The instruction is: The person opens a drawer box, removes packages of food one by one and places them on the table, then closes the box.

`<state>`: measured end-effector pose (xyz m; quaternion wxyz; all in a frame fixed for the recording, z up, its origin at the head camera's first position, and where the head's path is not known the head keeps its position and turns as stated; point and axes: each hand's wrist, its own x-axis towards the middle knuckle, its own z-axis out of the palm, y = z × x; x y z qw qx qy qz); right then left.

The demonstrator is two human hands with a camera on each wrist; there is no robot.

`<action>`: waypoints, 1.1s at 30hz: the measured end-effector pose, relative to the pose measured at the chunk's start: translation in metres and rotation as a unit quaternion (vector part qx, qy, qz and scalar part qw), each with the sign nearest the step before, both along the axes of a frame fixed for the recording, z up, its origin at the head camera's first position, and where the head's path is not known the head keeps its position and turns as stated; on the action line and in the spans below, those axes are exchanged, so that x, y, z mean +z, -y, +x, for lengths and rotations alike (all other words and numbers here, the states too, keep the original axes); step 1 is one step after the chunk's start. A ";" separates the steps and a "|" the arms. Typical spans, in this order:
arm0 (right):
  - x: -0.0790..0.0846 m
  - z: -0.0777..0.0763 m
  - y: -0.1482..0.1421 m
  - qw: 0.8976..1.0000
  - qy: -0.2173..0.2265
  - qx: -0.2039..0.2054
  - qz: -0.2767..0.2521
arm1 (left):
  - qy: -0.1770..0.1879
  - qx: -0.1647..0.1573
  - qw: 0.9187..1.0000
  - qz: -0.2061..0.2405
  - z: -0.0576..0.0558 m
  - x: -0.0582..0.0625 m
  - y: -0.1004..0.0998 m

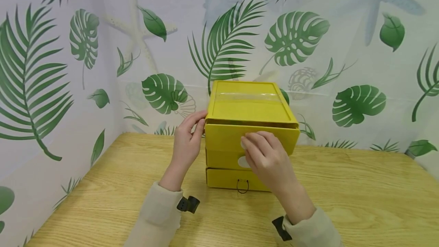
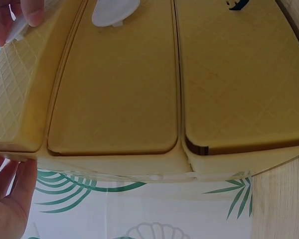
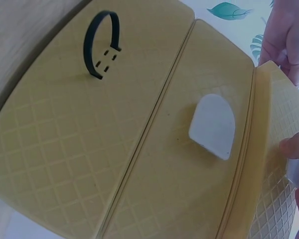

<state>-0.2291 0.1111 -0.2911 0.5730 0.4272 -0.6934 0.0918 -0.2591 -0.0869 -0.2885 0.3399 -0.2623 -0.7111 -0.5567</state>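
A yellow drawer box [image 1: 250,106] with three stacked drawers stands on the table. Its top drawer [image 1: 221,136] juts out a little past the drawers below. My right hand [image 1: 269,157] pinches the top drawer's white tab handle [image 3: 293,172] between thumb and fingers. At the box's left side, my left hand [image 1: 186,136] touches the wall near the top with extended fingers. The middle drawer [image 2: 114,89] is closed and carries another white tab [image 3: 213,127]. On the bottom drawer [image 3: 50,139] hangs a black loop handle [image 1: 242,186].
The wooden table [image 1: 103,186] spreads out around the box. Behind and to the left hangs a white cloth [image 1: 137,48] printed with green leaves. Clear tape [image 1: 248,96] crosses the box's top.
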 end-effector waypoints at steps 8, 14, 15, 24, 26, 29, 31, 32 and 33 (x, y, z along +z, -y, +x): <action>0.000 0.008 -0.001 1.000 -0.008 0.009 0.001 | -0.006 0.016 1.000 -0.011 0.001 0.001 -0.001; 0.000 0.015 0.001 1.000 -0.004 0.011 -0.005 | -0.007 0.023 1.000 -0.016 0.002 0.001 -0.001; -0.001 0.015 0.001 1.000 -0.005 0.012 -0.006 | -0.007 0.022 1.000 -0.016 0.002 0.000 -0.001; -0.001 0.022 0.001 1.000 -0.008 0.007 -0.015 | -0.011 0.014 1.000 -0.016 0.000 0.000 -0.001; -0.001 0.024 0.001 1.000 -0.011 0.007 -0.016 | -0.013 0.011 1.000 -0.016 0.000 0.000 -0.001; 0.000 0.028 0.001 1.000 -0.015 0.011 -0.015 | -0.016 0.010 1.000 -0.016 0.000 0.000 -0.001; 0.002 0.030 0.002 1.000 -0.020 0.013 -0.011 | -0.016 0.011 1.000 -0.015 0.000 0.000 -0.001; 0.002 0.031 0.002 1.000 -0.022 0.014 -0.010 | -0.016 0.013 1.000 -0.015 0.001 0.001 -0.001; 0.003 0.032 0.002 1.000 -0.025 0.015 -0.008 | -0.016 0.014 1.000 -0.015 0.000 0.000 -0.001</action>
